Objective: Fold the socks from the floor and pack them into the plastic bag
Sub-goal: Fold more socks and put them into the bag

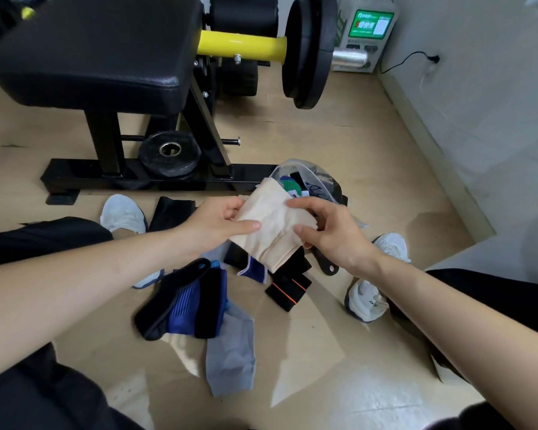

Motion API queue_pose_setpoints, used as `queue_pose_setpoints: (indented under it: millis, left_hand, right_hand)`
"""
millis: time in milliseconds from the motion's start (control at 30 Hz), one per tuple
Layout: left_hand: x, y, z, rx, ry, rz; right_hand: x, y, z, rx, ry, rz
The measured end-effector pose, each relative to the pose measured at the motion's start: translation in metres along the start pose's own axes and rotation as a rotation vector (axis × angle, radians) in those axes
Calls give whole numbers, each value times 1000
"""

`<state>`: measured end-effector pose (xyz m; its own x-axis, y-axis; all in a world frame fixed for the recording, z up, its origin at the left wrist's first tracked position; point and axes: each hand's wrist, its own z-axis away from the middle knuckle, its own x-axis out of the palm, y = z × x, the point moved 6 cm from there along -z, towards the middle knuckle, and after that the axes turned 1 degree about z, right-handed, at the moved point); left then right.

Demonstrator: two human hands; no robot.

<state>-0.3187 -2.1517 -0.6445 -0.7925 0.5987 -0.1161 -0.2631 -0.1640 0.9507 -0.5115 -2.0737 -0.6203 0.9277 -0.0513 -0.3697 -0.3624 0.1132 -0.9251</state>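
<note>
A folded cream sock [272, 223] is held in the air between both hands, just in front of the clear plastic bag [316, 176]. My left hand [218, 226] pinches its left edge with thumb on top. Fingers and thumb of my right hand [333, 234] grip its right side. The bag stands on the floor with several folded socks inside, green and dark ones showing. Loose socks lie on the floor below: a black and blue one [184, 301], a grey one [230, 352], a black one with an orange stripe [288, 288], a cream one [184, 349].
A black weight bench [100, 57] with a yellow bar [243, 46] and weight plates [308, 51] stands behind the bag. My white shoes [123, 214] [367, 301] flank the sock pile. A white wall runs along the right, with a green-screened box [365, 35] in the corner.
</note>
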Motion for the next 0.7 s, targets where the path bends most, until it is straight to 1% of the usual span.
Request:
queue_pose_setpoints:
  millis: [67, 133, 233, 300, 367, 467, 633, 700]
  left_hand:
    - [-3, 2, -1, 36, 35, -54]
    - [-1, 6, 0, 95, 15, -109]
    - [7, 13, 3, 183, -10, -128]
    - [8, 15, 4, 228, 16, -145]
    - [7, 15, 5, 262, 42, -218]
    - [15, 17, 11, 349, 17, -363]
    - [35, 23, 24, 546, -81, -586]
    - [38, 25, 28, 595, -101, -643]
  right_hand:
    - [-2, 7, -1, 32, -12, 4]
    - [-1, 14, -1, 52, -19, 17]
    - [-2, 18, -2, 65, -19, 1]
    - [-3, 16, -3, 64, -28, 10]
    - [-3, 15, -3, 87, -31, -11]
    - [1, 13, -1, 153, -26, -148]
    - [6, 13, 1, 343, -65, -502]
    - [6, 12, 2, 377, -64, -536]
